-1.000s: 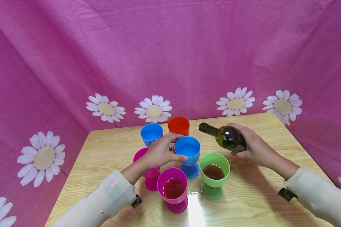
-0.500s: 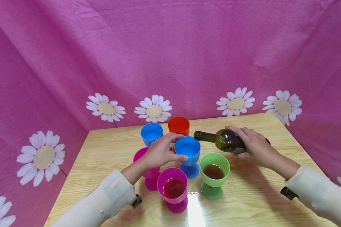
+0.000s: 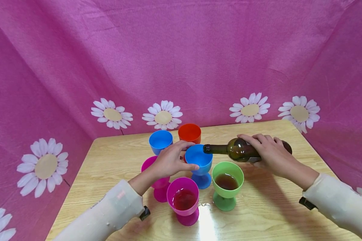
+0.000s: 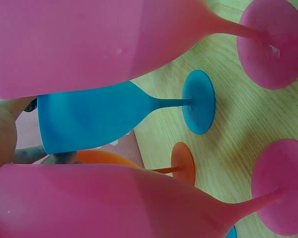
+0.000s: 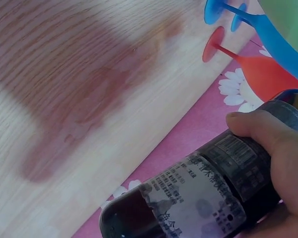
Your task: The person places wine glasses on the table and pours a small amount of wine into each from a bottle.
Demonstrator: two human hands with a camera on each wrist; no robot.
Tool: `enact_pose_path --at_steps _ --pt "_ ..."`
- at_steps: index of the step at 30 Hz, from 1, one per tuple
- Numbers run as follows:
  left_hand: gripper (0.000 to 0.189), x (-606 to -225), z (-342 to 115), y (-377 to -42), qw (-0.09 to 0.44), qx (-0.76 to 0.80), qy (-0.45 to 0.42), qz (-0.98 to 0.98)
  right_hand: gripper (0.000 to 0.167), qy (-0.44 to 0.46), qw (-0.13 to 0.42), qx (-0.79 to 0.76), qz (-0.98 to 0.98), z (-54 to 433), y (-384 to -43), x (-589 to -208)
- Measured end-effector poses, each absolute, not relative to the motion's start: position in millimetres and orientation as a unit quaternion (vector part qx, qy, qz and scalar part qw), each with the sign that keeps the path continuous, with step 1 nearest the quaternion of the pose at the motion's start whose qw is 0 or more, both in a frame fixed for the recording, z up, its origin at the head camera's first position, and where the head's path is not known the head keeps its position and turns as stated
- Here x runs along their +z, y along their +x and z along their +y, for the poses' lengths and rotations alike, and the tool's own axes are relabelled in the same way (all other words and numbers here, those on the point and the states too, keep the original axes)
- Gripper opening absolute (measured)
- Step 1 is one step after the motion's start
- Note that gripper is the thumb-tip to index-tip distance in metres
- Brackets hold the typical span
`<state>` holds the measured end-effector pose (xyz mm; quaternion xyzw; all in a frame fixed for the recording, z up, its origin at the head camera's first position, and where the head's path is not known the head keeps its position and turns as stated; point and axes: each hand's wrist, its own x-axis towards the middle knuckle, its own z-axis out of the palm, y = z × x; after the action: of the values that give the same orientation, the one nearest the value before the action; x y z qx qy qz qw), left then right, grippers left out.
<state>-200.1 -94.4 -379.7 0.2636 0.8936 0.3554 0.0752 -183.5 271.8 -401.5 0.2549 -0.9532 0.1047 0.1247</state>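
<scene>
My left hand [image 3: 172, 161] grips the front blue goblet [image 3: 202, 170] around its bowl, thumb on the near side and fingers behind. In the left wrist view that blue goblet [image 4: 89, 119] stands upright on its foot. My right hand [image 3: 271, 156] holds a dark green wine bottle [image 3: 239, 150] from above by its body, tipped almost level. The bottle's mouth overlaps the right side of the blue goblet's rim. No liquid shows inside this goblet. In the right wrist view, the labelled bottle [image 5: 188, 198] has dark liquid near its base end.
Right of the blue goblet stands a green goblet [image 3: 224, 202] with dark liquid. A pink goblet [image 3: 188, 219] in front holds red liquid. Another pink goblet [image 3: 161, 194] is partly behind my left wrist. A second blue goblet [image 3: 161, 142] and a red goblet [image 3: 189, 132] stand at the back.
My right hand has brought the bottle left and tipped it flatter, its mouth coming from beside the blue goblet to over its rim. My left hand has stayed in place.
</scene>
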Motion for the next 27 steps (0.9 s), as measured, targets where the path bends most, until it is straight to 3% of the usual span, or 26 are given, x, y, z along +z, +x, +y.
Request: enact_pose_path --at_steps 27 --pt "0.081 -381 -94 -201 0.079 0.36 0.262 0.892 0.103 0.24 0.146 0.043 -0.959 268 -174 -384"
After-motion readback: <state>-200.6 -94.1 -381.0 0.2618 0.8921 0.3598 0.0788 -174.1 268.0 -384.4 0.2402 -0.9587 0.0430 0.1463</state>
